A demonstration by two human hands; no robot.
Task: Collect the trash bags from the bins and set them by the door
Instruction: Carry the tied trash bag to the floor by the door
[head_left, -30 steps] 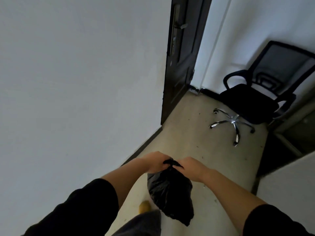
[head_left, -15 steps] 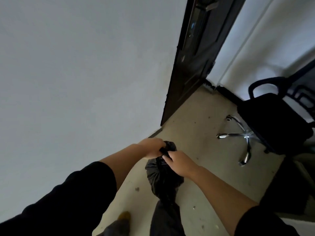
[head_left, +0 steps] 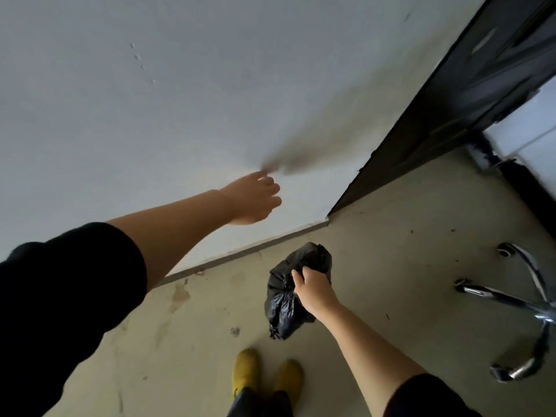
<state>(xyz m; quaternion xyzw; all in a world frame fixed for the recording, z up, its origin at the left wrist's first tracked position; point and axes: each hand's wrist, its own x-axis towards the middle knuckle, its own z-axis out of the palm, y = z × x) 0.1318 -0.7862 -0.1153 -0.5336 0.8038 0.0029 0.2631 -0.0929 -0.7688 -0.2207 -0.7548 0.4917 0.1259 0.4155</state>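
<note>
Small black trash bag point(head_left: 290, 291) near the door point(head_left: 469, 85), above the floor, gathered top gripped in right hand point(head_left: 313, 285); probably light, soft, slippery. Left hand point(head_left: 255, 200) empty, fingers loosely curled, by the wall

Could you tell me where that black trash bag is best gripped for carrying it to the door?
Grip the trash bag at its gathered top, coming from above, as the right hand does: the plastic bunches narrow there and the fuller body hangs below.
</note>
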